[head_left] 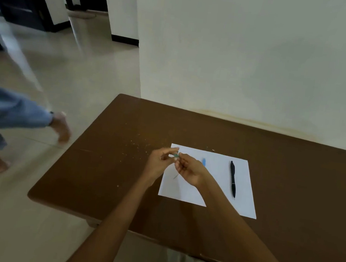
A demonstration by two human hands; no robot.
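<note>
While they meet just above the left edge of the white paper on the tabletop, the curled fingers of the left hand and the right hand pinch a small teal part between them, with a thin rod slanting down toward the person.

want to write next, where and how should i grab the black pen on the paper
Pinch the black pen mid-barrel from above and the right. It lies flat on the paper, running away from you, both long sides free. The right hand is nearer but pinches a small teal piece.
</note>
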